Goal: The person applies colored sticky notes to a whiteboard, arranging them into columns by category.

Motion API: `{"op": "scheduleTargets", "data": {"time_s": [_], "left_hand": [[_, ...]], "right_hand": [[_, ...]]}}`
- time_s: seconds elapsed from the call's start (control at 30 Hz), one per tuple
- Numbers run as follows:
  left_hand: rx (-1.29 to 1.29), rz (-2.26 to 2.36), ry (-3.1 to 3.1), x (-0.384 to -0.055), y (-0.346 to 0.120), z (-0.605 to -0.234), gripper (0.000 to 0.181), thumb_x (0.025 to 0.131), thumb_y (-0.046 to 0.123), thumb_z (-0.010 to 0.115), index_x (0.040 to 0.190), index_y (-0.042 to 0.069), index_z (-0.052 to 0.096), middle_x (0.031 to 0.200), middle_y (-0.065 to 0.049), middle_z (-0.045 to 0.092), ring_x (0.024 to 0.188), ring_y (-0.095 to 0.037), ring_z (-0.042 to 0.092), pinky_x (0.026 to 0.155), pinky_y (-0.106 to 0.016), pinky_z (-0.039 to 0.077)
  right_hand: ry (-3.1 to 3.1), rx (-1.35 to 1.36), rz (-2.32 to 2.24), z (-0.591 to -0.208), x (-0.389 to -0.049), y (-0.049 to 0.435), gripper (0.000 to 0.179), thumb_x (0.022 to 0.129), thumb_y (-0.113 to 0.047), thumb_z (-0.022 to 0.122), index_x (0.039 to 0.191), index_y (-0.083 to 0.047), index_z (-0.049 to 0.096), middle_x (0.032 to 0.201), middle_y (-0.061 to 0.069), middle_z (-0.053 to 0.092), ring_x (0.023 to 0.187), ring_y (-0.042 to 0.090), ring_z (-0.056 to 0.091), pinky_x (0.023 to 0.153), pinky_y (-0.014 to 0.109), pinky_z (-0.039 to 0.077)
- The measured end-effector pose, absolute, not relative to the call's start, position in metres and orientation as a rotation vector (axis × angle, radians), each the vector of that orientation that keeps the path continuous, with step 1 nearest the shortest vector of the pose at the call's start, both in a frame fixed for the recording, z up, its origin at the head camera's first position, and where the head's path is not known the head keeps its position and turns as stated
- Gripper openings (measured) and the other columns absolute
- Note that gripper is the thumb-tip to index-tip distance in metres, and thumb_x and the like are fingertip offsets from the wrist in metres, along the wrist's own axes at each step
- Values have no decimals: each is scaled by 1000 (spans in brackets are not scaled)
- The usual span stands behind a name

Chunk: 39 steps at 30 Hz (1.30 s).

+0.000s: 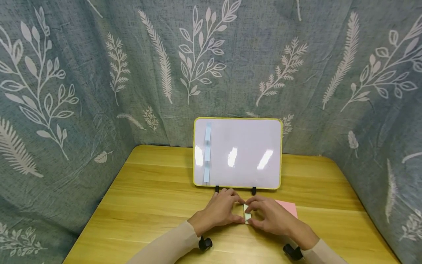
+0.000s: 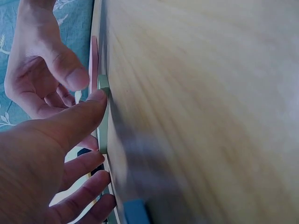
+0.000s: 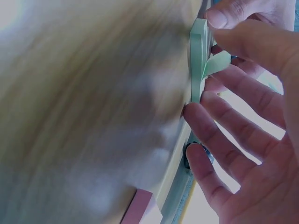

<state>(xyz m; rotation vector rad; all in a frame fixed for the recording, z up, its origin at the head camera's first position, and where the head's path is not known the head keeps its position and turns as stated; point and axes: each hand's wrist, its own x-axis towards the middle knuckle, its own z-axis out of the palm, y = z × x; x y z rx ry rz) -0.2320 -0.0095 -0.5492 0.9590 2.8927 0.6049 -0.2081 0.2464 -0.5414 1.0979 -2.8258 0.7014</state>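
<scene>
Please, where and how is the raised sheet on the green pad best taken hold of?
Probably by its free end, pinched from above: the sheet curls up off the pad, so its tip stands clear while the pad lies flat.

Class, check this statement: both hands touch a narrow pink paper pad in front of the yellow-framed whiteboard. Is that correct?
The colour is wrong: the right wrist view shows the left hand and right hand touching a narrow pale green paper pad.
</scene>
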Motion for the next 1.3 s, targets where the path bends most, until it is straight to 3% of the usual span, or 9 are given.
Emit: {"op": "scheduleTargets", "data": {"time_s": [0.13,0.33,0.53,0.7,0.73,0.87,1.3], "left_hand": [[953,620,2894,-232,-9,-550,60,93,61,97,144,32,83,144,8,73,131,-17,64,107,-42,54],[961,624,2901,-231,-9,-551,61,92,61,97,144,32,83,144,8,73,131,-17,65,106,-41,54],[960,629,2899,-232,-7,-550,61,94,62,95,144,30,83,146,7,74,135,-18,66,111,-47,56],[919,638,2910,-231,-3,-550,62,93,65,95,143,30,83,148,5,74,136,-20,65,112,-50,57],[909,639,2918,-231,-1,-551,63,92,66,95,143,30,83,148,5,74,135,-20,65,111,-50,57],[874,637,2948,-228,3,-550,65,89,66,98,142,32,83,145,5,74,131,-19,65,111,-53,57],[845,622,2975,-227,5,-548,59,85,64,102,134,33,86,139,7,74,124,-18,64,100,-40,52]], "right_hand": [[-2801,1098,755,-543,-209,247,7,107,-19,85,112,-24,87,138,3,82,119,21,81,97,41,69],[-2759,1087,779,-546,-211,247,14,110,-9,79,107,-20,88,130,4,85,116,23,83,96,41,69],[-2749,1031,744,-546,-213,246,13,108,-7,81,112,-17,89,124,1,89,116,24,85,99,46,70],[-2754,970,848,-547,-214,247,11,109,-10,82,115,-14,89,112,-5,90,108,13,84,93,39,70],[-2728,969,896,-554,-218,250,9,110,-13,82,115,-15,89,110,-7,89,105,9,83,91,33,69],[-2680,935,981,-559,-221,252,5,109,-14,84,109,-16,89,102,-9,89,98,3,82,86,27,67],[-2786,642,1082,-545,-220,253,7,107,-12,86,105,-19,88,99,-9,87,88,3,81,81,24,66]]}}
